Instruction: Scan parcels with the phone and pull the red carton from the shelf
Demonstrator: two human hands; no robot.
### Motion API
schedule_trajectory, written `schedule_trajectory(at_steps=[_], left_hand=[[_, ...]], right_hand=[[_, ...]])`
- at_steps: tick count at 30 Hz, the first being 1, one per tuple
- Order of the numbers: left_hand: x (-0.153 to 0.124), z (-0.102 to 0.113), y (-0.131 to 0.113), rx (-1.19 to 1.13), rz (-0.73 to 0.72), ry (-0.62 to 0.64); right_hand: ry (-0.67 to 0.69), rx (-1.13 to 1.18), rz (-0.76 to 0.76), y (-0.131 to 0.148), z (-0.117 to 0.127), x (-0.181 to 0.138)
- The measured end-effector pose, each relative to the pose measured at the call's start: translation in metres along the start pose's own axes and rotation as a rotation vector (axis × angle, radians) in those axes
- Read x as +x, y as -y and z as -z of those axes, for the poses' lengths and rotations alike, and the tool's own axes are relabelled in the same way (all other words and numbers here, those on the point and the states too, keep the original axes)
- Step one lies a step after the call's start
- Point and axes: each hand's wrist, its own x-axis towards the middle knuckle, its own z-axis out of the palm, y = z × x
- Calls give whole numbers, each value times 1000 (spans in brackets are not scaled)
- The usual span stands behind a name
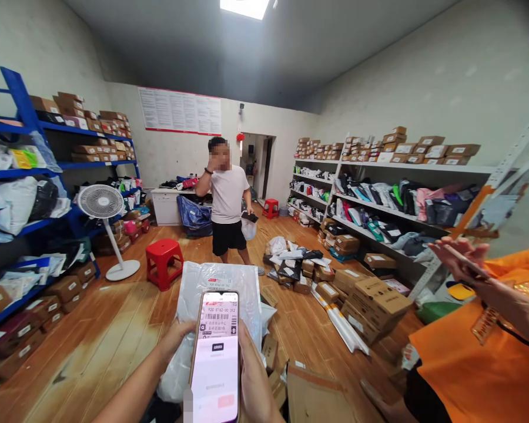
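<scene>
Low in front of me, my right hand (256, 370) is closed round the right side of a smartphone (216, 370). On the phone's lit screen is a camera picture of a label with a barcode and digits, above a pale panel with a dark pop-up. Behind it, my left hand (180, 338) grips the left edge of a white plastic mailer bag (187, 288); its fingers are partly hidden by the bag and phone. A printed shipping label (221, 283) shows on the bag above the phone, its lower part covered.
Boxes and parcels lie heaped on the floor ahead, with a large carton (374, 305) to the right. Loaded shelves (414, 167) line both sides. A red stool (164, 264) and a fan (101, 202) stand left. One person (229, 197) stands ahead; another in orange (485, 358) is close right.
</scene>
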Motion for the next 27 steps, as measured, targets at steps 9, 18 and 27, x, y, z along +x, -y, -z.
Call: schedule_trajectory(at_steps=[9, 18, 27], left_hand=[[-5, 3, 14, -39, -51, -79], [-3, 8, 34, -13, -1, -115], [4, -10, 19, -122, 96, -64]], right_hand=[[-186, 86, -166, -22, 32, 21], [-268, 125, -348, -32, 50, 29], [-162, 217, -229, -7, 65, 7]])
